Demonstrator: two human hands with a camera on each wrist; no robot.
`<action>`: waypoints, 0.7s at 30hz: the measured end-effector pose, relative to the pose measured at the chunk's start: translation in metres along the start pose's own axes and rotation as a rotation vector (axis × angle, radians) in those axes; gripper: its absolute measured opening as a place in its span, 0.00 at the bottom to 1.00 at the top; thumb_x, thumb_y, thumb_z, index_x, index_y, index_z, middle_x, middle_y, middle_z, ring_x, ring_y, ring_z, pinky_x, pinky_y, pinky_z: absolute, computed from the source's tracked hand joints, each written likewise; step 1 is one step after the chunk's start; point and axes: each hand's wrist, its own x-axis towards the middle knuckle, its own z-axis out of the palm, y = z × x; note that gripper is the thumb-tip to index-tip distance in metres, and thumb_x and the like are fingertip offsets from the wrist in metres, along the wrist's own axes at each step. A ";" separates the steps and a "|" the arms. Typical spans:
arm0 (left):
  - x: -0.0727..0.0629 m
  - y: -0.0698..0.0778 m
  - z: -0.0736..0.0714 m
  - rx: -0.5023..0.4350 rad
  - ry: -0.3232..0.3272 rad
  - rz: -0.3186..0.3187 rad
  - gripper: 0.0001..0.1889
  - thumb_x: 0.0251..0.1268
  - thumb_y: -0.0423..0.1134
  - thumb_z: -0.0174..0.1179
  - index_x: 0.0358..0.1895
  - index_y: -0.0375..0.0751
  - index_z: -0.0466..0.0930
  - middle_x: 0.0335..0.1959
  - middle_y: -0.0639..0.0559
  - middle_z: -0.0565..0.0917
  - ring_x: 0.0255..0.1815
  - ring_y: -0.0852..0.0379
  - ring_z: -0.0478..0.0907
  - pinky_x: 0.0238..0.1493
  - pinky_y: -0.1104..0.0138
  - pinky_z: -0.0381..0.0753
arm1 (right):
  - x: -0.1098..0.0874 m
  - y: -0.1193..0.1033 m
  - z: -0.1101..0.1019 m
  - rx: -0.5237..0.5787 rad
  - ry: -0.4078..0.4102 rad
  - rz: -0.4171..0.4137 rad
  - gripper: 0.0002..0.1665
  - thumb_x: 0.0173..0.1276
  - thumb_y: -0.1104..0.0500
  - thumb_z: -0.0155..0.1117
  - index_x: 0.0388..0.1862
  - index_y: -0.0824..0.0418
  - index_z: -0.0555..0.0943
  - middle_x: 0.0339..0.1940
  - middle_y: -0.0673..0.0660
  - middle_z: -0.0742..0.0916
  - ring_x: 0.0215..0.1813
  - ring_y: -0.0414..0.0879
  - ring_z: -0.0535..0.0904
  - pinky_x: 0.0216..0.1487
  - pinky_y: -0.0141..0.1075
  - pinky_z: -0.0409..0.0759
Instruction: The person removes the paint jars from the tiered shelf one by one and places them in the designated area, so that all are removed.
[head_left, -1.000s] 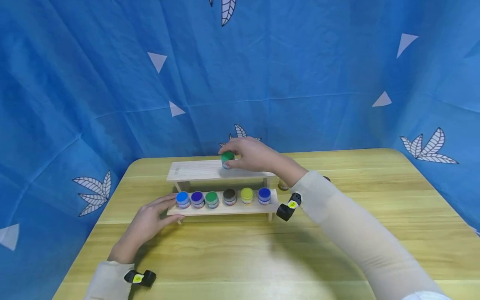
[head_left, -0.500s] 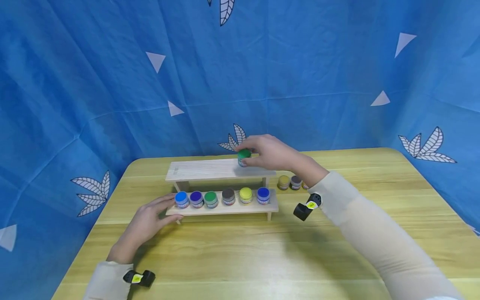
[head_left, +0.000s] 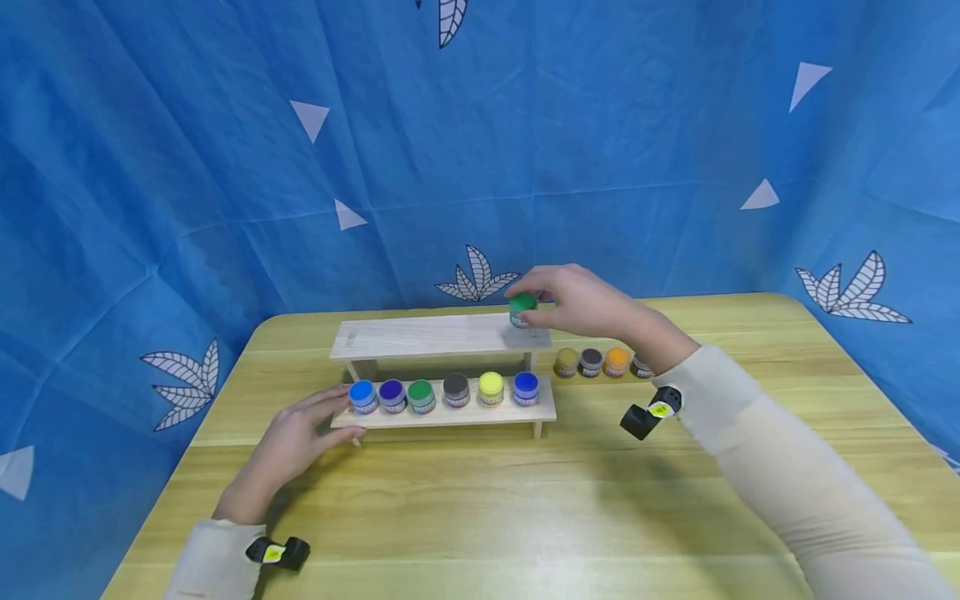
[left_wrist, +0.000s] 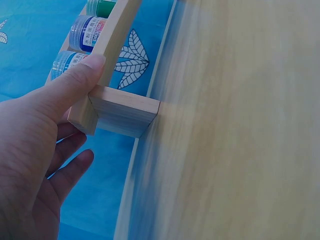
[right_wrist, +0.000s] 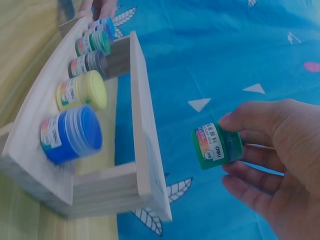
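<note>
A two-tier wooden rack (head_left: 405, 338) stands on the table, with several small paint jars lined along its lower step. They run from light blue (head_left: 363, 397) at the left to dark blue (head_left: 526, 388) at the right. My left hand (head_left: 296, 446) grips the left end of the lower step, thumb (left_wrist: 82, 75) on its front edge beside the light blue jar. My right hand (head_left: 588, 304) pinches a green paint jar (right_wrist: 212, 145) between thumb and fingers. That jar hangs just above the right end of the upper step, apart from the wood in the right wrist view.
On the table right of the rack stands a row of several more jars: ochre (head_left: 567, 362), dark (head_left: 592, 362), orange (head_left: 617, 362) and one partly hidden by my right wrist. A blue patterned cloth (head_left: 600, 150) hangs behind the table (head_left: 480, 517).
My right hand has carried the green jar rightward along the upper step, from its middle to its right end. The jars right of the rack have come into view. My left hand stays put.
</note>
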 end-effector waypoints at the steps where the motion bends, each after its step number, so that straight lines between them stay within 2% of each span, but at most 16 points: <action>1: 0.000 0.000 0.000 0.002 0.000 0.002 0.27 0.48 0.43 0.76 0.53 0.35 0.84 0.55 0.41 0.82 0.53 0.40 0.81 0.50 0.48 0.81 | -0.002 0.001 -0.001 -0.005 0.003 0.007 0.22 0.68 0.53 0.67 0.60 0.56 0.81 0.54 0.51 0.83 0.48 0.44 0.79 0.48 0.42 0.80; 6: 0.001 0.001 -0.001 0.006 0.000 0.010 0.27 0.48 0.43 0.76 0.52 0.34 0.84 0.55 0.40 0.82 0.52 0.40 0.81 0.49 0.48 0.81 | -0.011 0.008 -0.005 -0.004 0.020 0.046 0.21 0.68 0.54 0.68 0.58 0.56 0.82 0.53 0.51 0.84 0.50 0.46 0.80 0.51 0.46 0.80; 13: 0.000 0.000 -0.001 0.005 0.005 0.015 0.27 0.47 0.42 0.76 0.52 0.33 0.84 0.55 0.40 0.82 0.52 0.40 0.81 0.50 0.48 0.81 | -0.023 0.018 -0.009 -0.001 0.035 0.080 0.21 0.67 0.55 0.68 0.59 0.55 0.82 0.50 0.50 0.84 0.44 0.45 0.78 0.43 0.43 0.78; 21: 0.000 0.001 -0.001 0.000 -0.006 0.002 0.27 0.48 0.43 0.76 0.52 0.33 0.84 0.56 0.40 0.82 0.53 0.40 0.81 0.50 0.48 0.81 | -0.037 0.033 -0.014 0.012 0.050 0.115 0.21 0.66 0.54 0.69 0.58 0.56 0.82 0.50 0.52 0.84 0.48 0.48 0.79 0.49 0.49 0.79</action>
